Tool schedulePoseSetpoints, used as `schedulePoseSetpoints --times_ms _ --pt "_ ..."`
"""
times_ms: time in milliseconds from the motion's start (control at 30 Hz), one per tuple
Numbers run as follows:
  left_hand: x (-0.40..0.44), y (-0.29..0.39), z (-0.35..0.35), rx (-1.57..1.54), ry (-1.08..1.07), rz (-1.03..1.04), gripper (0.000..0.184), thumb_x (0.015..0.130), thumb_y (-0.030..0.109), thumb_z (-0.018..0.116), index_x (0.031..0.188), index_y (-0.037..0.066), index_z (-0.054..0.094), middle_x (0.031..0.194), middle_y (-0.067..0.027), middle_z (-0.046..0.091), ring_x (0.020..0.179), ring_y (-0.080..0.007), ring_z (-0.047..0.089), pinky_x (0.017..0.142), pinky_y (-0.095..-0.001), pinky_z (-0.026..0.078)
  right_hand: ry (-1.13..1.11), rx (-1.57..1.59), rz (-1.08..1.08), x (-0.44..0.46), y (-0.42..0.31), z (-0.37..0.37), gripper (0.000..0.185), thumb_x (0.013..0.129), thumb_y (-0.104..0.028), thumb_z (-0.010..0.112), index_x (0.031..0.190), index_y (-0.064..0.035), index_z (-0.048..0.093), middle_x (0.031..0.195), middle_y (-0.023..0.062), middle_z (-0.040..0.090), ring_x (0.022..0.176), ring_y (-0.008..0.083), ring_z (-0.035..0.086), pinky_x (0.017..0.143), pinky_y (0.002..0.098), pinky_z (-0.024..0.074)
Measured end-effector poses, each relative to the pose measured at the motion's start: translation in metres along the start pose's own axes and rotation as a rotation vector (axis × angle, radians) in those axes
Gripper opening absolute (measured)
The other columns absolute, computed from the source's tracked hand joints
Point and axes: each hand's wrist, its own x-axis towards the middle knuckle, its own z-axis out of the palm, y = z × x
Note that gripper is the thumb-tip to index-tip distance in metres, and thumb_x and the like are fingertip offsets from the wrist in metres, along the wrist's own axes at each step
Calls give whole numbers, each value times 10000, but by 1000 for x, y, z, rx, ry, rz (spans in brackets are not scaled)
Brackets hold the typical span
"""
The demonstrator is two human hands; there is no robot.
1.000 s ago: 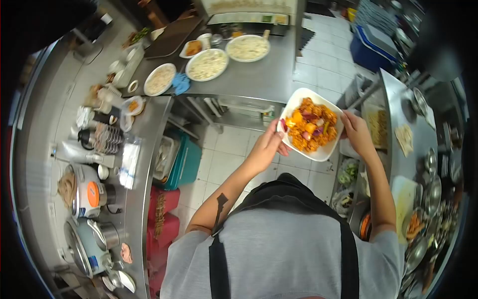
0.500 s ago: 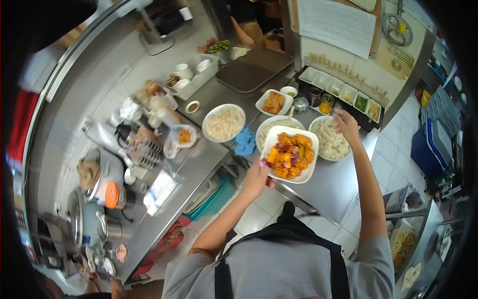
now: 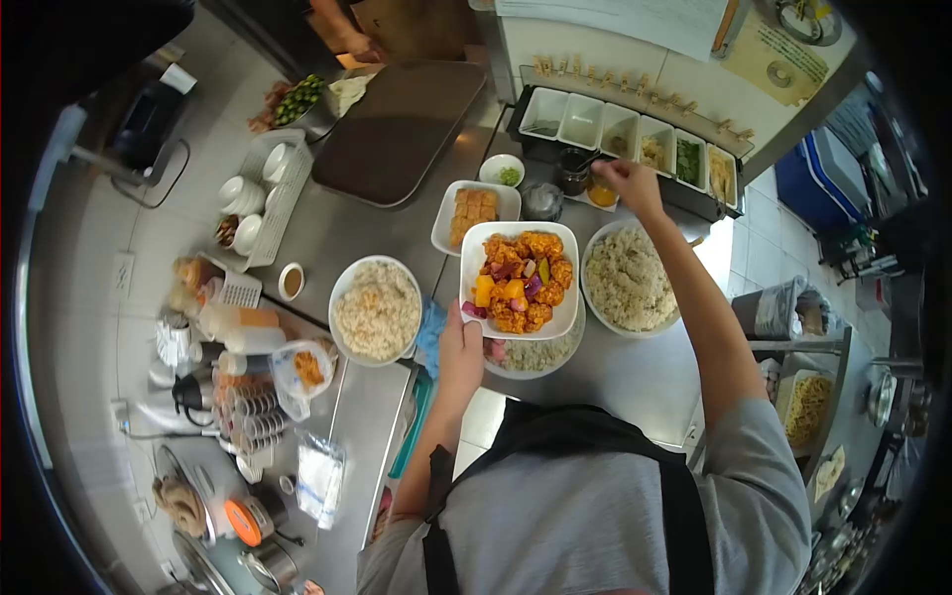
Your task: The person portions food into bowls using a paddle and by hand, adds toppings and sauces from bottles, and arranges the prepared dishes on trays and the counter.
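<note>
My left hand [image 3: 460,352] grips the near left edge of a white square bowl [image 3: 470,260]. In it are glazed orange pieces with yellow and purple chunks. The bowl hangs over a bowl of rice [image 3: 540,359], hiding much of it. My right hand [image 3: 633,188] is closed at the fingertips beside a dark jar [image 3: 572,174] and a jar with orange contents [image 3: 601,194]. Whatever those fingertips may pinch is too small to make out. Below my right forearm stands another rice bowl [image 3: 630,283].
A black rack of white condiment tubs [image 3: 580,121] lines the back wall. Left of centre are a rice bowl [image 3: 375,312], a dish of golden-brown slices [image 3: 476,210] and a brown tray [image 3: 397,139]. Another person's hand [image 3: 362,47] shows beyond the tray.
My view has turned and shifted. My right hand has moved from above the right rice bowl to the small jars by the rack. My left hand still holds the square bowl.
</note>
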Motion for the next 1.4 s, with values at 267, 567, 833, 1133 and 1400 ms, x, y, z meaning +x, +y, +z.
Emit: schedulePoseSetpoints --times_ms 267,567,833,1133,1400 --pt "67 5 -1 -15 -179 -58 399 884 79 315 1267 -8 391 745 -118 619 520 -143 584 505 -269 511 -91 53 -22 -24 -16 -7 406 781 -421 707 939 -46 704 631 87 627 550 147 571 574 285 463" --pt "95 16 4 15 -214 -47 409 886 84 324 1282 3 382 783 -119 626 513 -140 576 494 -267 502 10 192 175 4 40 -8 273 886 -199 565 1085 -33 650 749 93 659 652 138 598 620 278 474" --pt "101 16 9 11 -237 -55 426 893 89 336 1312 18 362 775 -113 623 521 -134 574 501 -264 500 78 -146 -110 -8 8 -22 205 906 -148 514 976 -13 652 744 157 640 701 262 633 684 336 488" --pt "87 20 16 37 -197 -32 434 885 73 342 1314 21 375 746 -112 614 515 -132 572 500 -269 509 -27 95 125 -6 6 -21 236 903 -241 570 952 -38 681 654 70 617 573 110 558 570 275 456" --pt "84 16 20 12 -171 -27 431 875 70 343 1298 -7 376 714 -110 614 511 -137 575 492 -273 509 140 296 90 -5 17 15 225 912 -207 549 1000 -36 665 829 125 663 721 183 618 672 307 477"
